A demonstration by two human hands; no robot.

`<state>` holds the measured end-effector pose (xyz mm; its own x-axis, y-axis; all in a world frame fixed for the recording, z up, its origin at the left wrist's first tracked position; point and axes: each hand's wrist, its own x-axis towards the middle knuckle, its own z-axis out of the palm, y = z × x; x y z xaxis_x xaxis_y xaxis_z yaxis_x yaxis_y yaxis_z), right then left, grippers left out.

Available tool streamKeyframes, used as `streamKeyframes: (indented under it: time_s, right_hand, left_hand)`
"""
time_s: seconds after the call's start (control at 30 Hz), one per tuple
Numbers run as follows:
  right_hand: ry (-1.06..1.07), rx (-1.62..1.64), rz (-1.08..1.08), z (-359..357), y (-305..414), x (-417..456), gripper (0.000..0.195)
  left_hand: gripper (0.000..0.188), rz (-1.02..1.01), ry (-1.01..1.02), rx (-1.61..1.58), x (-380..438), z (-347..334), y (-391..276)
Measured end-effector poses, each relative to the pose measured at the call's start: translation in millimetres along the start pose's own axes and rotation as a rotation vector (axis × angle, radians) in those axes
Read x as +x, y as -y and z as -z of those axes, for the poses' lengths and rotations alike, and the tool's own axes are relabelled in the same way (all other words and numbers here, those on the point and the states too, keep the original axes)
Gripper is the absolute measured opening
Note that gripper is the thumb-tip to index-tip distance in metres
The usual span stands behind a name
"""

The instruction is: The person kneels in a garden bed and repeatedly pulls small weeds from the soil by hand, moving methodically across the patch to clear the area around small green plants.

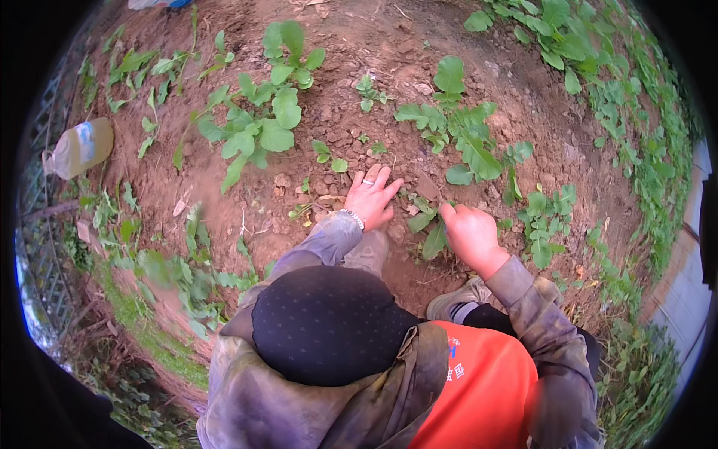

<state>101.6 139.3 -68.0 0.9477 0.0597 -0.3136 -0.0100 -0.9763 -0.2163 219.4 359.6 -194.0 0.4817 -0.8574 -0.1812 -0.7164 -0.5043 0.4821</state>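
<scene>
My left hand (370, 196), with a ring and a bracelet, has its fingers spread low over crumbly brown soil (342, 132) and holds nothing. Small seedlings (328, 156) grow just beyond its fingertips. To its right, my right hand (471, 233) is closed in a fist around what looks like the handle of a small hand tool. A thin neck and a soil-coloured blade (429, 186) seem to reach forward from it; the fist hides the handle. Green leaves (435, 238) of a low plant are beside and partly under this fist. A larger lobed-leaf plant (474, 146) stands beyond it.
Leafy plants (258, 126) grow ahead on the left, with more in a dense strip (645, 123) at right. A plastic jug (84, 147) of yellowish liquid lies at far left by a lattice fence (50, 269). Pale slabs (681, 303) border the right side. My shoes (457, 297) stand on the soil.
</scene>
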Motion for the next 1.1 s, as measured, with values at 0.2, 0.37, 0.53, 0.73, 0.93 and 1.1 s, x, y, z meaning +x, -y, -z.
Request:
streamKeyframes:
  time_s: [0.2,0.37,0.53,0.73,0.93,1.1]
  right_hand:
    - [0.042,0.053,-0.07,-2,1,-11,0.013]
    - [-0.043,0.046,-0.083,-11,9,1,0.011]
    - [-0.012,-0.11,-0.034,-36,15,15,0.01]
    - [0.105,0.145,-0.139,-7,19,-20,0.012]
    - [0.114,0.214,-0.281,5,30,-50,0.018]
    - [0.107,0.369,-0.45,22,51,-80,0.027]
  left_hand:
    - [0.057,0.048,0.16,-0.007,-5,14,-1]
    - [0.063,0.058,0.081,-0.034,0,5,-2]
    - [0.052,0.066,0.124,-0.037,10,4,-5]
    - [0.041,0.051,0.015,-0.086,2,12,4]
    - [0.045,-0.019,-0.074,0.017,29,-1,-7]
    - [0.035,0.053,-0.094,0.059,52,10,-3]
